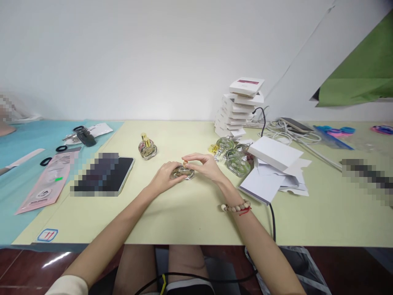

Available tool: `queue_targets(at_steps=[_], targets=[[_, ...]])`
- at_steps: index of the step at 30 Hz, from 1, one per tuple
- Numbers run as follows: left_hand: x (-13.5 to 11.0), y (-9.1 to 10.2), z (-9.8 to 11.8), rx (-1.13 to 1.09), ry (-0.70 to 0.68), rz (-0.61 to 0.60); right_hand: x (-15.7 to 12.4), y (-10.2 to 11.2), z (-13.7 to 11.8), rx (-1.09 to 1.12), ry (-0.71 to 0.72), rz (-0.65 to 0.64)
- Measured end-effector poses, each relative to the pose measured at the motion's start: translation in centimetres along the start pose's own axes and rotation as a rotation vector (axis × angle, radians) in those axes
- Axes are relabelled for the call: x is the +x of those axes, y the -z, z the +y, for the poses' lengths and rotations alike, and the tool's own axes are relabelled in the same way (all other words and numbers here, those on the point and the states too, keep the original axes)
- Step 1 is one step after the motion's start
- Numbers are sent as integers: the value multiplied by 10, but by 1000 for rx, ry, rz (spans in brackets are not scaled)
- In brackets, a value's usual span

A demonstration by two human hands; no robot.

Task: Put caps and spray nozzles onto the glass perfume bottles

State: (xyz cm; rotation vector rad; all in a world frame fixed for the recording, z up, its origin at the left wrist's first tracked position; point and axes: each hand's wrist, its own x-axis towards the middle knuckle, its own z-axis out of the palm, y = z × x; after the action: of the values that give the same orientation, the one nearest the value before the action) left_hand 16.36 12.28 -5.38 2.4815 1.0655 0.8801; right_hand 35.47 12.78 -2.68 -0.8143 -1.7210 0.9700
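Note:
In front of me a small clear glass perfume bottle (185, 173) rests on the yellow table. My left hand (164, 177) is closed around its left side. Above the bottle's neck, my right hand (207, 166) pinches a small gold-coloured collar (185, 162) between thumb and forefinger. Whether the collar touches the neck is too small to tell. Beyond my left hand stand glass bottles with gold tops (148, 150). To the right of my right hand, several glass bottles (238, 165) with clear tops sit close together, beside small gold pieces (212, 148).
White boxes (236, 108) are stacked by the wall. An opened white box (276, 152) and papers lie at the right, near cables (284, 133). A tablet-like device (124, 174) lies left, beside a pink packet (50, 180) on blue cloth. A black cable crosses the front edge.

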Motion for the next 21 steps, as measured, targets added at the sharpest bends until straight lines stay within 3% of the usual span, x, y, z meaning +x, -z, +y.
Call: queue_targets(at_steps=[15,21], targets=[[0,0,0,-5,13,10,0,-5,-1,-69,7,40],[0,1,0,-8,16,4,1,-5,6,-9,-103,24]])
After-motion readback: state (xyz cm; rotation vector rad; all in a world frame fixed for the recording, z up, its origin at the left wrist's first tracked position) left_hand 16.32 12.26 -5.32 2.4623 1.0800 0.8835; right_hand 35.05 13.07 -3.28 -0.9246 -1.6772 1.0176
